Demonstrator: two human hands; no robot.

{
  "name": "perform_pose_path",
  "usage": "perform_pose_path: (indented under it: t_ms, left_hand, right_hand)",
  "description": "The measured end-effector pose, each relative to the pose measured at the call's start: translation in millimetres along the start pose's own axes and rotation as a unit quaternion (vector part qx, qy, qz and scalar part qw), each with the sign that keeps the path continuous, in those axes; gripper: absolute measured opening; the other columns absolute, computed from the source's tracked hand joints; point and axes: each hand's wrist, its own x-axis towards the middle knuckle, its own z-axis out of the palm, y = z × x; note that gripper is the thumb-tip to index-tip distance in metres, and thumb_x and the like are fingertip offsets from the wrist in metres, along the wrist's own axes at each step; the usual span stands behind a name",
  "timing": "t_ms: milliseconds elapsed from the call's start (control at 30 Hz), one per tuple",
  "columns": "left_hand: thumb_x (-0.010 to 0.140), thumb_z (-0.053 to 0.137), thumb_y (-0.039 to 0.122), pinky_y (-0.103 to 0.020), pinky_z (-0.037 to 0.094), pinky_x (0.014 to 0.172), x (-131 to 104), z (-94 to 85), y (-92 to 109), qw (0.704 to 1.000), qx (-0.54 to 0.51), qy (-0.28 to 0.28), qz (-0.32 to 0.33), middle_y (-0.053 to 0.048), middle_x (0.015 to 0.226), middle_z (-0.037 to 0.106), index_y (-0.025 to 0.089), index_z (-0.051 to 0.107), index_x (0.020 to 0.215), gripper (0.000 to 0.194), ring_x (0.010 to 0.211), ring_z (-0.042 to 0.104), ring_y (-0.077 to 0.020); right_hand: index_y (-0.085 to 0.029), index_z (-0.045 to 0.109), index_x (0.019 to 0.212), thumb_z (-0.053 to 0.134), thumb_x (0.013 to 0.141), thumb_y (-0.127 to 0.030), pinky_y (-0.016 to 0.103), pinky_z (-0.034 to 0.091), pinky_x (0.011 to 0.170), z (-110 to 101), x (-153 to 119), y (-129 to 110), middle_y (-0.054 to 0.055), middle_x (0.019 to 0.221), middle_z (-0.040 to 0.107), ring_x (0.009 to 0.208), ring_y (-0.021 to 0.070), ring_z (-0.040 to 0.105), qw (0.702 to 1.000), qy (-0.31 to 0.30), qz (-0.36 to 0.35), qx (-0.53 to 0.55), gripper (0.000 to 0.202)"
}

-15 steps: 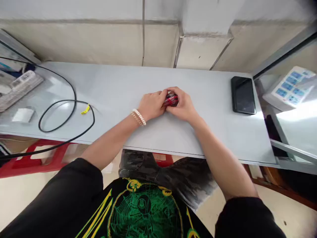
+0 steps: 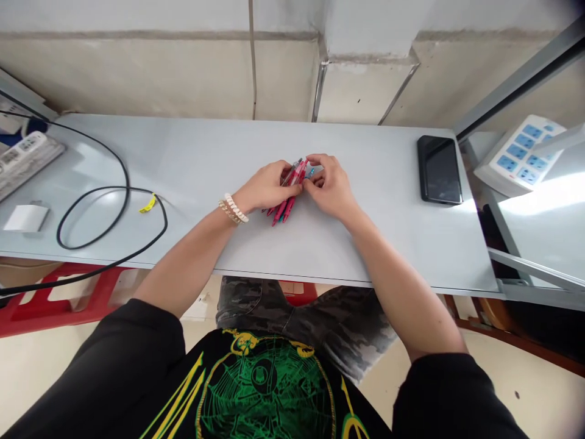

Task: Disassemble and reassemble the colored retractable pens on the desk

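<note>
A bundle of several pens (image 2: pixel 289 202), mostly red and pink with a few dark and blue ones, is held just above or on the pale table. My left hand (image 2: pixel 270 186) is wrapped round the bundle from the left, its thumb across the pens. At the bundle's right side, my right hand (image 2: pixel 331 188) has its fingers curled together, with a small bit of blue pen showing at its fingertips.
A black cable (image 2: pixel 167 223) with a yellow tag loops over the table's left part, near a white box (image 2: pixel 26 218). A black device (image 2: pixel 439 169) lies at the right end. Beyond it stands a white object with blue labels (image 2: pixel 518 155).
The pens have turned from lying sideways between both hands to pointing away from me, now more visible. My right hand has shifted its grip to their right side. The view has shifted slightly.
</note>
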Motion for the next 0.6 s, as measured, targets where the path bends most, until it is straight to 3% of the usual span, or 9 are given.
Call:
perform_pose_path:
  t_ms: [133,300,433,500,600]
  left_hand:
    - [0.092,0.071,0.045,-0.039,0.059,0.081,0,1.5,-5,0.997,-0.05,0.049,-0.027,-0.011,0.113,0.076,0.017,0.06,0.13,0.049,0.091,0.074,-0.0253]
    - [0.095,0.069,0.042,-0.04,0.06,0.09,-2,1.6,-8,0.996,-0.003,0.092,-0.013,-0.007,0.097,0.075,0.022,0.063,0.118,0.032,0.095,0.073,-0.026]
    - [0.095,0.069,0.043,-0.045,0.059,0.098,-2,-3.2,-11,0.993,0.048,0.104,-0.019,-0.008,0.096,0.074,0.021,0.063,0.122,0.035,0.099,0.073,-0.0287]
    - [0.096,0.067,0.046,-0.049,0.058,0.102,0,-7.4,-16,0.992,0.073,0.098,-0.019,-0.012,0.101,0.075,0.018,0.065,0.121,0.038,0.104,0.072,-0.0314]
    - [0.099,0.062,0.052,-0.052,0.055,0.113,4,-14.1,-26,0.991,0.083,0.109,0.007,-0.018,0.128,0.073,0.017,0.066,0.128,0.046,0.122,0.069,-0.0337]
  right_hand:
    - [-0.025,0.058,0.145,0.064,0.097,-0.04,0.054,0.07,0.097,0,-1,2,0.017,0.15,0.059,0.093,0.0253,0.077,1.0,0.002,-0.014,-0.008,0.05]
    - [-0.026,0.061,0.142,0.066,0.094,-0.038,0.053,0.07,0.095,1,-1,0,0.016,0.147,0.06,0.093,0.0247,0.076,1.0,0.012,-0.021,-0.001,0.05]
    - [-0.024,0.062,0.141,0.066,0.091,-0.036,0.05,0.068,0.097,1,-2,-4,0.016,0.148,0.059,0.099,0.0257,0.074,1.0,0.001,-0.031,-0.002,0.051]
    - [-0.022,0.063,0.14,0.067,0.092,-0.037,0.052,0.065,0.103,1,-2,-6,0.017,0.146,0.06,0.109,0.0287,0.073,0.999,-0.01,-0.044,-0.013,0.051]
    - [-0.02,0.063,0.142,0.067,0.095,-0.046,0.059,0.055,0.117,0,-3,-8,0.019,0.144,0.062,0.132,0.0354,0.065,0.995,-0.029,-0.084,-0.034,0.054]
